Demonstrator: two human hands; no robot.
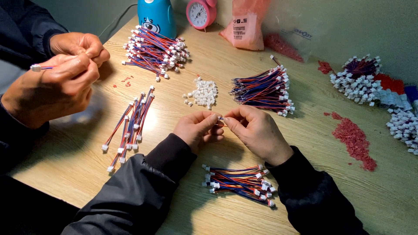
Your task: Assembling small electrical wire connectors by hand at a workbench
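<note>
The left hand (198,129) and the right hand (257,132) meet over the middle of the wooden table (78,161), fingertips pressed together on one short wire piece (220,119). Only a bit of it shows: a small white plug end and a sliver of red lead sit right between the two thumbs and forefingers, the rest hidden inside the pinch (so its full length cannot be told). Both hands pinch this same piece, the left from its side and the right from the other, with the remaining fingers curled under. Just below the wrists, near the table's front edge, lies a loose bundle of red and blue wires (238,182) with white plugs at both ends. Beyond the hands, a small heap of white plugs (203,92) lies near, and to its right a thicker wire bundle (264,90). To the left a few wires lie spread in a row (130,126), and a large pile (154,51) sits farther back in front of a blue container (156,16). At the far left another person's hands (61,76) hold a wire of their own. Red crumbs (355,140) lie scattered at the right.
</note>
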